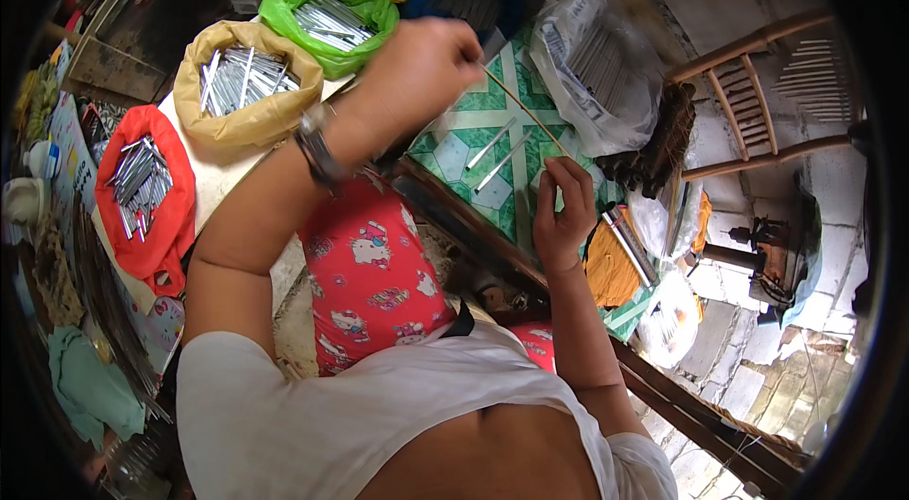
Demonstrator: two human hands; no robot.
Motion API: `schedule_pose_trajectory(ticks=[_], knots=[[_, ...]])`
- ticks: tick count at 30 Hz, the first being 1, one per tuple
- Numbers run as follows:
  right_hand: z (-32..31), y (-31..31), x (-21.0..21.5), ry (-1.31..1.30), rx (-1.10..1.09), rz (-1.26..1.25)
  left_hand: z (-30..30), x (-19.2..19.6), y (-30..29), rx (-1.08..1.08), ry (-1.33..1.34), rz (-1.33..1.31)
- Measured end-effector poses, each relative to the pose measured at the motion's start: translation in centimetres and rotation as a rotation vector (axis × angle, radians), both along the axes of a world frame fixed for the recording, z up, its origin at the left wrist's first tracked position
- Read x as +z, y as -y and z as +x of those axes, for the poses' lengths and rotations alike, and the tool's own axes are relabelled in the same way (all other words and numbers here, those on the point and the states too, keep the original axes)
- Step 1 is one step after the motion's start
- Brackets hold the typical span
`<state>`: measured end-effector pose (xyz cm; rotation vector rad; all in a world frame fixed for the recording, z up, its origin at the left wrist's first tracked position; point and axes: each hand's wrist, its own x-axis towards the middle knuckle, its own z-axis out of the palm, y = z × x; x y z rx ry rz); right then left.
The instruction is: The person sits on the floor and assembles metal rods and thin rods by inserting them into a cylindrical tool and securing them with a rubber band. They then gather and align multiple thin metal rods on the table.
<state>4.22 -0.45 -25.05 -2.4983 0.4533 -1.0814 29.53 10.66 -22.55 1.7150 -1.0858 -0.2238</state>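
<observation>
A thin brown stick (523, 108) runs slantwise between my two hands above a green patterned surface (454, 164). My left hand (431, 64), slightly blurred, is closed at its far end. At the near end, my right hand (564, 209) pinches the stick between thumb and fingers. Beneath the stick, two slim silvery tubes (502, 162) lie apart on the green surface. Left of my left hand stand a green bag (275, 3), a tan bag (189, 107) and a red bag (180, 197), each open and filled with short silvery tubes.
A clear plastic bag (559, 45) of long thin rods stands at the far right of the green surface. Dark bristly fibre (663, 145), an orange cloth (609, 268) and a metal cylinder (632, 244) sit nearby. A wooden rack (743, 112) stands farther right.
</observation>
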Motion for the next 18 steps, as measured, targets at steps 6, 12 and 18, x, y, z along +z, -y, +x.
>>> schedule_pose_trajectory(ticks=[6,12,18], knots=[[-1.1,-0.3,-0.4,0.016,-0.032,0.060,-10.1,1.8,0.6,-0.318,0.267,0.236],[-2.4,-0.4,-1.1,-0.034,-0.079,0.071,-11.7,0.6,2.6,-0.321,0.333,0.287],[-2.5,-0.2,-1.1,-0.044,-0.086,0.079,-11.3,0.2,3.2,-0.198,0.478,0.279]])
